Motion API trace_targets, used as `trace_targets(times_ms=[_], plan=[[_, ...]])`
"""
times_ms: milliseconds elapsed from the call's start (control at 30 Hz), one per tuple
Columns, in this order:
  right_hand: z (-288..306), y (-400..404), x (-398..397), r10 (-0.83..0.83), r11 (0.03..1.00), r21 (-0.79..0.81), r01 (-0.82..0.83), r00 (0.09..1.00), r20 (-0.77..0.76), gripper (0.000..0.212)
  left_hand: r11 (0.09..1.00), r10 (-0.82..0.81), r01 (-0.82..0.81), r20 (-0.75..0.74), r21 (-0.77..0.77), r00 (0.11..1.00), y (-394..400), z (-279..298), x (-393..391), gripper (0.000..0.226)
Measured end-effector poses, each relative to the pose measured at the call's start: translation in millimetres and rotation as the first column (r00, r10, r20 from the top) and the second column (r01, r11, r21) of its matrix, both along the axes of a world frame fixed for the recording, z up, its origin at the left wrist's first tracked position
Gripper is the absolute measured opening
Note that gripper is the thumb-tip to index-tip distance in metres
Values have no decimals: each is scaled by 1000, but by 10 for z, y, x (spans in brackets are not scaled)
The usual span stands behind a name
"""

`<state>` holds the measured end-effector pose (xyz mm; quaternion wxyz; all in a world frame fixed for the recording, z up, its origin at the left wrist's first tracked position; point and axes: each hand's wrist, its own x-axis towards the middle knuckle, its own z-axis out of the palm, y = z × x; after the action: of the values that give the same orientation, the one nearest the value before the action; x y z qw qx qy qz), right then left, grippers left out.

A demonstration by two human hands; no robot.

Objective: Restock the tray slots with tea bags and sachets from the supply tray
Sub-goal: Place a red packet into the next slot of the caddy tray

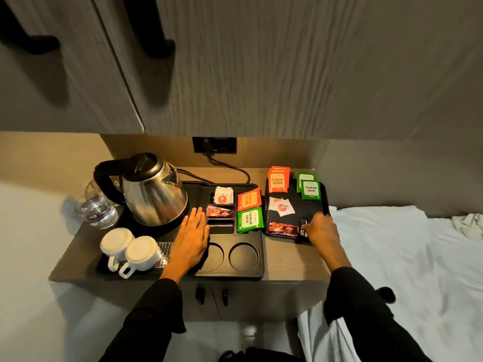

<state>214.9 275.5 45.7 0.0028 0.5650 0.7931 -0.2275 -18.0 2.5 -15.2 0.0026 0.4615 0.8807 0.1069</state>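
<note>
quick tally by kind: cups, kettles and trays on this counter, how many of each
white ceramic cups, upside down: 2
stainless steel kettle with black handle: 1
black plastic trays: 2
total: 5

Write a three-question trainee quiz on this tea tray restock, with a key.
1. True or false: the narrow slot beside the left hand is already filled.
2. Which tea bags sit at the far right of the supply tray? A) Classic Assam B) Premium Green C) apple sachets
3. Fill in: the right hand is at the dark sachets on the supply tray's ____ edge.

Key
1. False; it looks empty, while the slot behind it holds a red sachet.
2. B, the Premium Green bags.
3. Near.
</note>
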Motion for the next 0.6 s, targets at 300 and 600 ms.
trace_targets(times_ms=[300, 600], plan=[[257, -105, -650, 198, 979, 23, -200, 978, 72, 56, 994, 109, -110, 32, 24, 994, -177, 201, -238, 56], [127, -44, -397, 186, 980, 57, -189, 981, 52, 53, 997, 73, -73, 91, -1, 993, -98, 131, -70, 56]])
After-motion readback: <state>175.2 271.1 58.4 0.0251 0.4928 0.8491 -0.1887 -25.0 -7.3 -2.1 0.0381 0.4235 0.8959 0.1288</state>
